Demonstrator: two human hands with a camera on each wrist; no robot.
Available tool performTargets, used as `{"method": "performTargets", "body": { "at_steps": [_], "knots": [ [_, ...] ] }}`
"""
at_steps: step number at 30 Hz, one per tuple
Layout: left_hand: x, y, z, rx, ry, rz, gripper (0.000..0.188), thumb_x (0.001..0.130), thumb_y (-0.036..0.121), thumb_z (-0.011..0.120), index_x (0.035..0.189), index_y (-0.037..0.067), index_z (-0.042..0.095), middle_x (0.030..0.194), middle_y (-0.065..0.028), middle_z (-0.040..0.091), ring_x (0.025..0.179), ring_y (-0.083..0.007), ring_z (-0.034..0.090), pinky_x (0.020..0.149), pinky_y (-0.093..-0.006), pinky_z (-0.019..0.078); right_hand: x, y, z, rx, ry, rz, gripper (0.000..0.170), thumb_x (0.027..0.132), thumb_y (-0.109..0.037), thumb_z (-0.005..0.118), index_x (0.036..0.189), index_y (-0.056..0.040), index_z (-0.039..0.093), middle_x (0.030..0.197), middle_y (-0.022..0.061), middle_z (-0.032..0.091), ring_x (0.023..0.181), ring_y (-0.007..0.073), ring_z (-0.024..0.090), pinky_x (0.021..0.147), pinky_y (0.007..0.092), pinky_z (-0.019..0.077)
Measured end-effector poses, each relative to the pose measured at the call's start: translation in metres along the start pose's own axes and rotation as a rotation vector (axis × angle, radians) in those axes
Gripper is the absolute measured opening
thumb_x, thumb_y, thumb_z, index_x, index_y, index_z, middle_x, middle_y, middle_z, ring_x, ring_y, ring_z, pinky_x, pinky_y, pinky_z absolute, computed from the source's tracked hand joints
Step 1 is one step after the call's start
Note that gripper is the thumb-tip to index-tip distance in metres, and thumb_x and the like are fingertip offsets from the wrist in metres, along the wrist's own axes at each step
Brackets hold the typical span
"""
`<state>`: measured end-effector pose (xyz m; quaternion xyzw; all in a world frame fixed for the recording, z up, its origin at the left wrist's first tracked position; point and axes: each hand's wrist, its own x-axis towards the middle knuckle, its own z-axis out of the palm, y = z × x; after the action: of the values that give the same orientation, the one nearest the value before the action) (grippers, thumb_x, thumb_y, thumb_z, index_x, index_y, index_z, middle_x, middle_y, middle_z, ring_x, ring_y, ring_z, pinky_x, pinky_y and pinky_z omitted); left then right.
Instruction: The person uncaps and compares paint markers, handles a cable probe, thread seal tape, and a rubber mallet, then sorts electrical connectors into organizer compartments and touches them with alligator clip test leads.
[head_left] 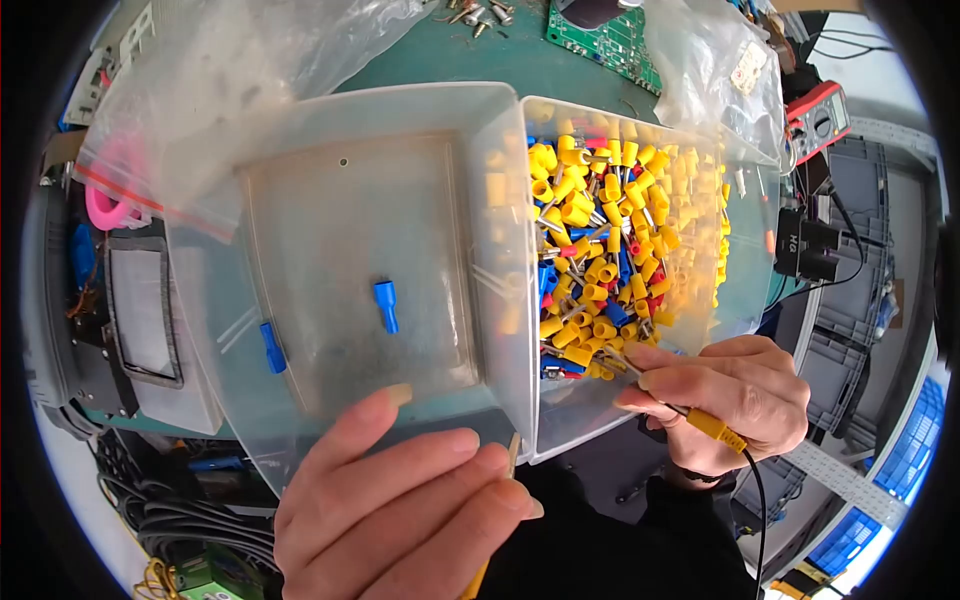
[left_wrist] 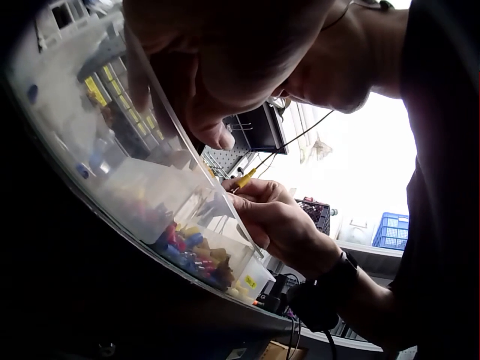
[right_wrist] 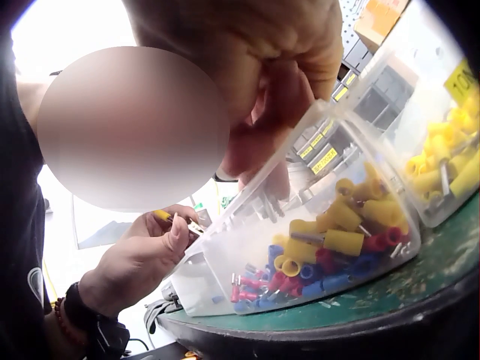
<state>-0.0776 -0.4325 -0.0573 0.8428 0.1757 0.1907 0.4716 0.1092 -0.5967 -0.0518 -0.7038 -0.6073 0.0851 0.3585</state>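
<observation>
My right hand (head_left: 735, 400) pinches a black lead with a yellow sleeve (head_left: 716, 430) and a thin metal end, over the front of a clear bin (head_left: 590, 425). That bin holds a heap of yellow, blue and red crimp terminals (head_left: 600, 270). At the front of the neighbouring clear bin (head_left: 500, 110), my left hand (head_left: 400, 510) pinches a slender metal-tipped piece (head_left: 514, 455) with yellow at its lower end. Its exact kind cannot be told. Two blue crimp terminals show at that bin, one in the middle (head_left: 386, 305), another at its left side (head_left: 273, 348).
Plastic bags (head_left: 250, 70) lie behind and left of the bins. A green circuit board (head_left: 610, 45) is at the back, a red multimeter (head_left: 820, 120) at the right. Black cables (head_left: 190, 510) are bundled at lower left. Another bin of yellow terminals (right_wrist: 442, 161) stands beside the heap.
</observation>
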Motion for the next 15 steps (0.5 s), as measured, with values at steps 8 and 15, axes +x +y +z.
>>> {"method": "performTargets", "body": {
  "at_steps": [8, 15],
  "knots": [
    [-0.004, 0.005, -0.002, 0.162, -0.088, -0.038, 0.034, 0.065, 0.02, 0.085, 0.086, 0.014, 0.059, 0.076, 0.0039, 0.067, 0.084, -0.0172, 0.066, 0.1, -0.0509, 0.0459, 0.009, -0.002, -0.003, -0.137, -0.112, 0.005, 0.022, 0.073, -0.01, 0.08, 0.092, -0.0025, 0.071, 0.082, 0.0094, 0.074, 0.043, 0.0011, 0.053, 0.037, 0.0179, 0.0298],
    [-0.003, -0.003, 0.014, 0.1, 0.127, 0.057, 0.023, 0.072, 0.02, 0.08, 0.086, 0.006, 0.069, 0.076, -0.005, 0.072, 0.081, -0.0184, 0.07, 0.099, -0.0492, 0.047, 0.01, 0.003, -0.004, -0.124, -0.1, 0.001, 0.017, 0.075, -0.01, 0.078, 0.089, -0.0029, 0.071, 0.081, 0.0086, 0.074, 0.043, 0.0003, 0.052, 0.038, 0.0181, 0.026]
  ]
}}
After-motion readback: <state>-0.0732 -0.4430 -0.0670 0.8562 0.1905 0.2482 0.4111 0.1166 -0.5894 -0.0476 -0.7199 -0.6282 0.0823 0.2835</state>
